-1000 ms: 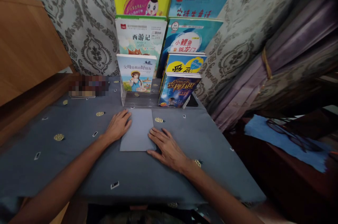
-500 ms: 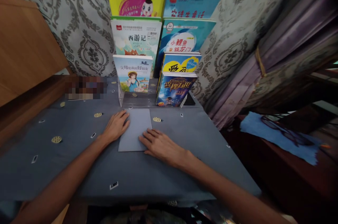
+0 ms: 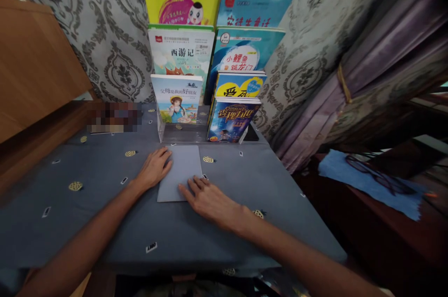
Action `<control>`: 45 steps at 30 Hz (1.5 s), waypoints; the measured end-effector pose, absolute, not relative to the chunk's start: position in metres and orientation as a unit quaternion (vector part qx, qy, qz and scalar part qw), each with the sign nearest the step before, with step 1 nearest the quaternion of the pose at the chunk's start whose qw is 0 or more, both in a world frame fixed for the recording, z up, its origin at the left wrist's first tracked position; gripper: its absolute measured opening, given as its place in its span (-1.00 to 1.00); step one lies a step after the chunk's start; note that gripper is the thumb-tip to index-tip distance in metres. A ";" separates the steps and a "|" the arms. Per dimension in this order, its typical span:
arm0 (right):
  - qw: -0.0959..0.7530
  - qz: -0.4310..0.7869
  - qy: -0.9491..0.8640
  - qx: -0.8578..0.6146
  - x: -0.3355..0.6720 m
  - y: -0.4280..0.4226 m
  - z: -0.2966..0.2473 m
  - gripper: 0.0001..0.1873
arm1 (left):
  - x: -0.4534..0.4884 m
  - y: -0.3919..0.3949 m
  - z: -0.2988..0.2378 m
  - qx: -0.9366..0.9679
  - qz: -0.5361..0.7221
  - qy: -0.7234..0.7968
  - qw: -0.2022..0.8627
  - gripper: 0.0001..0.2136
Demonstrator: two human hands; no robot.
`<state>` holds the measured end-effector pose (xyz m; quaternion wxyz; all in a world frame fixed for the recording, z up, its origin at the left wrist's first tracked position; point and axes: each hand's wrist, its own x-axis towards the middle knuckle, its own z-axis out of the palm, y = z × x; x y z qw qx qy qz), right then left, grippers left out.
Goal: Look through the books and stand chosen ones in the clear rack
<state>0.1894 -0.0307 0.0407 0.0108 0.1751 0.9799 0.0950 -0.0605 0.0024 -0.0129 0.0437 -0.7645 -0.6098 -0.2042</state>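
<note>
A plain pale grey-blue rectangle [image 3: 180, 166], perhaps a thin booklet or folded sheet, lies flat on the grey tablecloth [image 3: 112, 222] just in front of the book stand. My left hand [image 3: 155, 166] rests along its left edge, fingers stretched out and holding nothing. Over its lower right part lies my right hand [image 3: 210, 199], palm down with the fingers apart. Behind them, a clear stand [image 3: 182, 134] bears several upright books, among them a white book with a girl on its cover [image 3: 177, 101] and a dark blue book [image 3: 234, 120].
A wooden cabinet [image 3: 38, 64] stands at the left, near a blurred-out item [image 3: 115, 116] on the table. Right of the table, glasses [image 3: 378, 176] lie on a blue cloth [image 3: 336, 171]. A tied purple curtain [image 3: 315, 124] hangs beside patterned wall covering [image 3: 122, 54].
My right hand has slid slightly toward me and down over the pale rectangle. My left hand stays at the left edge. The whole view has shifted a little.
</note>
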 end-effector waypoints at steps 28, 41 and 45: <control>-0.305 -0.115 0.910 0.256 0.212 -0.023 0.011 -0.57 | -0.082 0.004 0.005 -0.825 -0.240 -0.501 -0.103 -0.60; -0.360 -0.287 0.851 0.253 0.222 0.024 0.003 -0.69 | -0.082 0.003 0.015 -0.760 -0.323 -0.518 -0.223 -0.71; -0.367 -0.318 0.838 0.249 0.213 0.041 0.003 -0.70 | -0.081 0.002 0.016 -0.742 -0.344 -0.525 -0.236 -0.71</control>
